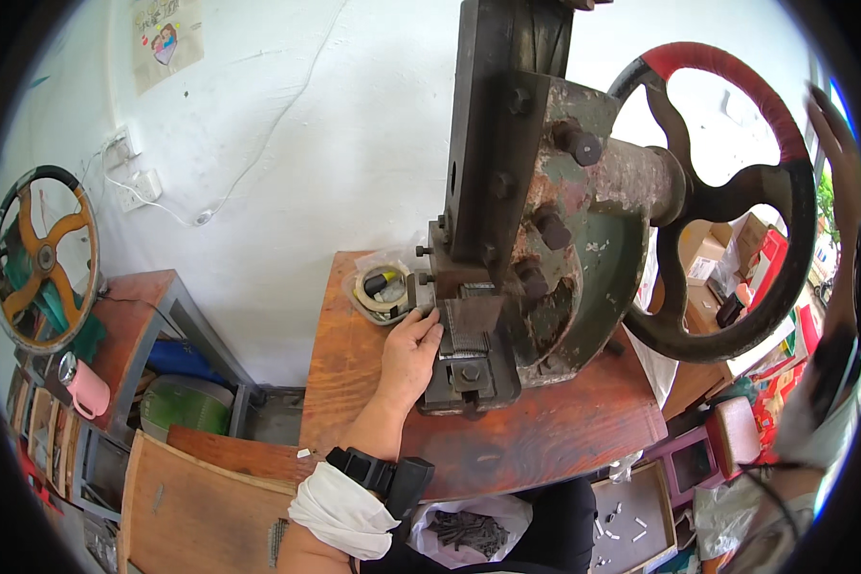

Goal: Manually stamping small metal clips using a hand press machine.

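Machine: a heavy hand press, dark and rusty, stands on a wooden counter against a white wall.
Left hand: the left hand rests at the front of the press, fingers bent against a small ribbed metal piece that sits on the die block under the ram; whether it pinches the piece or only steadies it, I cannot tell.
Right hand: the right hand is up at the far rim of the big handwheel, which has a red-wrapped top; it is blurred at the picture's edge, so its grip cannot be told.
Progress: the piece looks placed in the press, both hands in position; judging by this, the pressing stroke itself is not yet done.
Nearby: a roll of tape lies behind the left hand; a bag of dark small parts sits below the counter edge.
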### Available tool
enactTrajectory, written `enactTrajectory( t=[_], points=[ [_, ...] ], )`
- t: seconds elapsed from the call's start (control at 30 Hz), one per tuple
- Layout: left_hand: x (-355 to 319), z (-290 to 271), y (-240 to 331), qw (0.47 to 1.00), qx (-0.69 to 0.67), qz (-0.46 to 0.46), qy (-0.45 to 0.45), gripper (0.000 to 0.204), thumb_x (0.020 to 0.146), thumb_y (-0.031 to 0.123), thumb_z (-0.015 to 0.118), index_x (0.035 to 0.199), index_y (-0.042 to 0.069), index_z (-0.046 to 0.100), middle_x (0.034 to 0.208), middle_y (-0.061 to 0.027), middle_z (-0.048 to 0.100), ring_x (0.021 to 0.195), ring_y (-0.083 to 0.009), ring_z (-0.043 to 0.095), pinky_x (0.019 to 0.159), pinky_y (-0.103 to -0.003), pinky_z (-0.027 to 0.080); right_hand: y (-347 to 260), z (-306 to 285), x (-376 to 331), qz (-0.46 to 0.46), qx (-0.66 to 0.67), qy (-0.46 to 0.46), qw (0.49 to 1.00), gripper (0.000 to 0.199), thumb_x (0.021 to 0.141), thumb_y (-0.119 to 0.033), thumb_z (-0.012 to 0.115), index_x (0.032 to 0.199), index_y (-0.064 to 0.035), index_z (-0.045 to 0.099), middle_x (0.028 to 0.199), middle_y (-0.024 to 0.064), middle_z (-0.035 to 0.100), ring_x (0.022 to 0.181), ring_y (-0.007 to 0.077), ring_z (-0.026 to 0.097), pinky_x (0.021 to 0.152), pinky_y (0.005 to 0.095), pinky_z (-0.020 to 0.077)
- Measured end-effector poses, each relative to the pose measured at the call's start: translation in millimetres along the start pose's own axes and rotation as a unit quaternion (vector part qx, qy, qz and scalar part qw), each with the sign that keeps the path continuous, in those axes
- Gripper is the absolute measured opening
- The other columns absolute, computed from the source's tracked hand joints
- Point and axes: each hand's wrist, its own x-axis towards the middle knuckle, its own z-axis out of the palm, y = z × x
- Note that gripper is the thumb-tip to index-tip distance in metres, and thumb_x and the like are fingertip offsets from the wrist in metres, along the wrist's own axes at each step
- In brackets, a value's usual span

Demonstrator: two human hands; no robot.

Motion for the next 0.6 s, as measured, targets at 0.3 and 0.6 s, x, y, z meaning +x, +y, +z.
enactTrajectory(
  t=[0.3, 0.6],
  points=[
    [-6.6, -6.1, 14.0, 0.995, -0.074, -0.063, 0.003, 0.028, 0.092, 0.008, 0.059, 0.116, -0.005, 0.061, 0.115, -0.0106, 0.063, 0.102, -0.0158, 0.059, 0.089, -0.024, 0.044, 82.4, 2.3, 13.1, 0.187, 0.095, -0.242, 0.947, 0.048, 0.086, -0.038, 0.064, 0.113, 0.0008, 0.058, 0.082, 0.0013, 0.059, 0.063, 0.0075, 0.054, 0.056, 0.0204, 0.0451],
    [5.4, 10.8, 9.4, 0.988, -0.101, -0.101, -0.052, 0.029, 0.093, 0.01, 0.057, 0.119, -0.003, 0.061, 0.13, -0.0183, 0.057, 0.12, -0.0251, 0.054, 0.1, -0.028, 0.039, 56.2, 73.0, -307.6, 0.241, 0.098, 0.057, 0.964, 0.02, 0.083, -0.006, 0.066, 0.1, 0.0017, 0.061, 0.093, 0.0075, 0.062, 0.09, 0.0174, 0.059, 0.088, 0.0314, 0.0445]
  ],
)
